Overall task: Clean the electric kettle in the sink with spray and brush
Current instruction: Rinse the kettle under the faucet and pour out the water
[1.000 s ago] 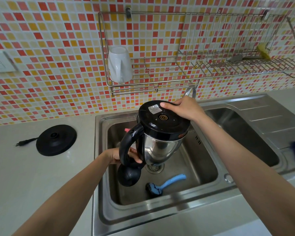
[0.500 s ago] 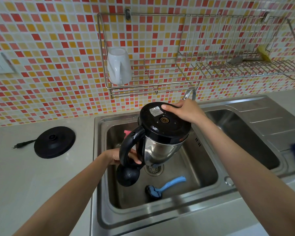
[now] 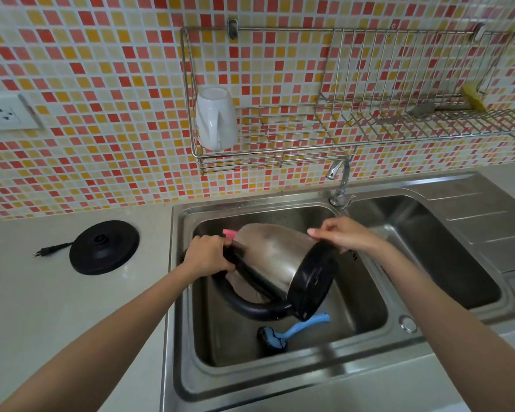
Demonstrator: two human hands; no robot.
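The steel electric kettle with a black handle and black base lies tilted on its side over the left sink basin, base toward the right front. My left hand grips the top of the handle near the lid end. My right hand holds the rim of the black base, fingers over its upper edge. A blue-handled brush with a dark head lies on the basin floor under the kettle. A pink object shows behind the kettle; the rest of it is hidden.
The kettle's black power base with its plug sits on the counter to the left. The tap stands behind the basin. A wall rack holds a white mug. A second basin lies to the right.
The kettle was held upside down with its base up; it is now turned onto its side and lower in the basin. My left hand shifted up the handle toward the lid end.
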